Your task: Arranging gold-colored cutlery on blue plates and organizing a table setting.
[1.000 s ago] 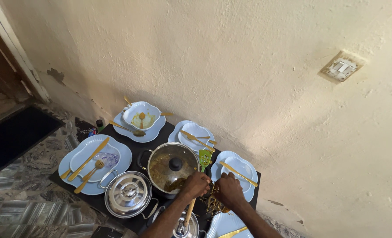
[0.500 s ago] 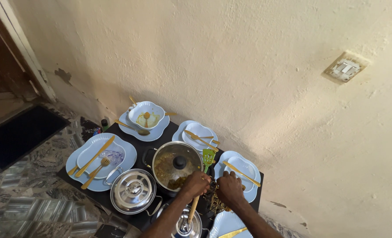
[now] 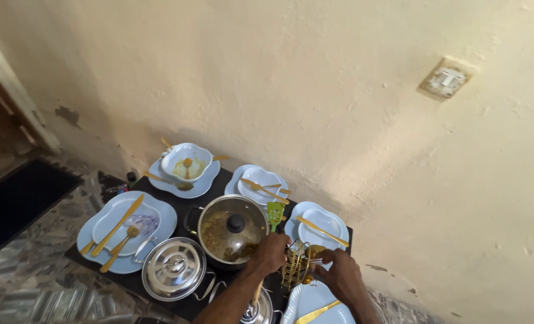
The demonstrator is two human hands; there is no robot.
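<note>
My left hand [image 3: 269, 254] grips the wooden handle of a green slotted spatula [image 3: 275, 212], whose head points up beside a steel pot with a glass lid [image 3: 231, 228] holding brown food. My right hand [image 3: 340, 274] has drawn back to the right of a gold wire cutlery rack [image 3: 293, 266] and pinches a small pale-tipped utensil [image 3: 315, 261] at the rack's edge. Both forearms enter from the bottom of the frame.
The black table [image 3: 186, 207] carries several light blue plates with gold cutlery [image 3: 118, 225] [image 3: 318, 227] [image 3: 259, 182], a used bowl with sauce [image 3: 186, 162], a pot with a steel lid [image 3: 174, 268] and another lid [image 3: 256, 313]. A cream wall with a switch [image 3: 445, 78] stands behind.
My right hand has moved right and down, away from my left hand and off the rack, with a small utensil in its fingers. My left hand keeps the spatula. The camera shifted slightly.
</note>
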